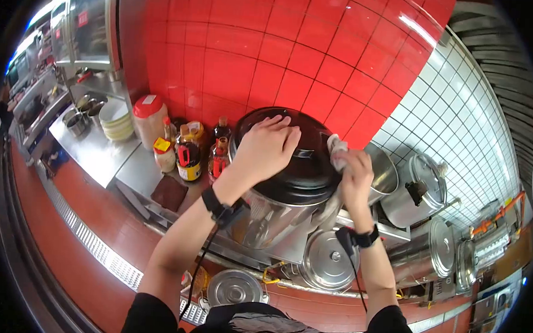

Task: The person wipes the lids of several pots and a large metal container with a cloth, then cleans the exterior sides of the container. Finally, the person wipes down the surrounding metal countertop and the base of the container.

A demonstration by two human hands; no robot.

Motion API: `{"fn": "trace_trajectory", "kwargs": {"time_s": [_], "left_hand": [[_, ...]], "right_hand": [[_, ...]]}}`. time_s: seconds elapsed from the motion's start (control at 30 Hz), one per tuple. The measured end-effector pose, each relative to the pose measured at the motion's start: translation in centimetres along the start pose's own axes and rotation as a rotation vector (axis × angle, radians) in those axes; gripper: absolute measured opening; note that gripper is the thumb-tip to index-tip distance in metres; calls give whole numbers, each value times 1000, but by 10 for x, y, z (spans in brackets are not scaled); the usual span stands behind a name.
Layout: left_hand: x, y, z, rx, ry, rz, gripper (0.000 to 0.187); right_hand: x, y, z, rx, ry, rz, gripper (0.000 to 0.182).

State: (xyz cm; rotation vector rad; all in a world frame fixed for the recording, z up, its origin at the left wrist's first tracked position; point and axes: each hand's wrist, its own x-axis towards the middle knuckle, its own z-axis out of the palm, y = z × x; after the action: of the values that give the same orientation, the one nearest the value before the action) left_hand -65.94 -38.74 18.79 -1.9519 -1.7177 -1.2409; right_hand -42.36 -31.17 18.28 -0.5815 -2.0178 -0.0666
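A large metal pot (258, 217) with a dark, shiny lid (305, 171) stands on the steel counter in front of me. My left hand (266, 145) lies flat on the lid, its fingers stretched toward the far rim. At the lid's right edge my right hand (356, 176) is closed around a pale cloth (337, 153). Part of the cloth hangs down along the pot's right side. Both wrists wear black straps with a small device and a cable.
Sauce bottles (188, 157) and a red-lidded tub (150, 117) stand left of the pot, beyond them stacked bowls (115, 121). A steel bowl (382, 171) and lidded pots (417, 188) are at right. More lidded pots (332, 258) sit lower, near the red floor.
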Motion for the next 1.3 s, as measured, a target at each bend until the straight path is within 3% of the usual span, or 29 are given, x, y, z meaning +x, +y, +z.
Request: {"fn": "trace_trajectory", "kwargs": {"time_s": [0.03, 0.07, 0.1, 0.17, 0.23, 0.3, 0.43, 0.5, 0.57, 0.6, 0.67, 0.7, 0.77, 0.8, 0.87, 0.9, 0.97, 1.1, 1.23, 1.3], "left_hand": [[5, -5, -4, -39, -54, -8, 41], [17, 3, -32, -145, -289, -151, 42], [20, -9, -29, -189, -268, -158, 40], [8, -40, 3, 27, 179, 163, 38], [3, -35, 3, -10, 99, 64, 37], [3, -34, 4, -54, 3, -26, 36], [6, -36, -6, -162, -6, -58, 34], [3, -29, -5, -143, 2, -56, 33], [7, -27, -4, -123, -39, -55, 33], [8, -27, -3, -101, -70, -62, 33], [6, -30, -7, -121, -63, -69, 33], [5, -31, -8, -139, -59, -71, 33], [3, -27, -5, -126, -52, -58, 33], [4, -26, -3, -108, -48, -39, 34], [5, -28, -4, -114, -49, -59, 34], [6, -27, -5, -121, -51, -78, 34], [5, -26, -8, -131, -67, -90, 34], [6, -24, -10, -127, -68, -126, 35], [5, -19, -11, -149, -84, -181, 35], [7, -20, -9, -206, -49, -176, 35]], "right_hand": [[7, 4, -3, 0, -48, 17, 39], [11, 5, -4, 6, -79, 2, 41], [14, 2, -5, 14, -109, -12, 42], [17, -20, -11, 52, -117, -106, 43], [27, -49, -15, 69, -198, -310, 50], [33, -85, -1, 15, -326, -352, 55], [48, -81, 3, 38, -370, -312, 51], [55, -72, -8, 211, -612, -198, 52], [67, -50, -32, 188, -751, -67, 40], [72, -40, -44, 233, -757, 81, 37], [80, -11, -57, -253, -635, 242, 34], [80, 2, -62, -256, -637, 238, 34], [80, 19, -67, 53, -259, 448, 37], [80, 24, -62, 53, -258, 442, 37], [74, 29, -48, 465, -388, 398, 42], [71, 25, -37, 448, -517, 469, 48], [61, 21, -8, 124, -506, 51, 49], [66, 12, -15, 167, -557, 128, 48], [72, 30, -37, 881, -613, 429, 43], [80, 22, -32, 848, -281, 488, 47]]}}
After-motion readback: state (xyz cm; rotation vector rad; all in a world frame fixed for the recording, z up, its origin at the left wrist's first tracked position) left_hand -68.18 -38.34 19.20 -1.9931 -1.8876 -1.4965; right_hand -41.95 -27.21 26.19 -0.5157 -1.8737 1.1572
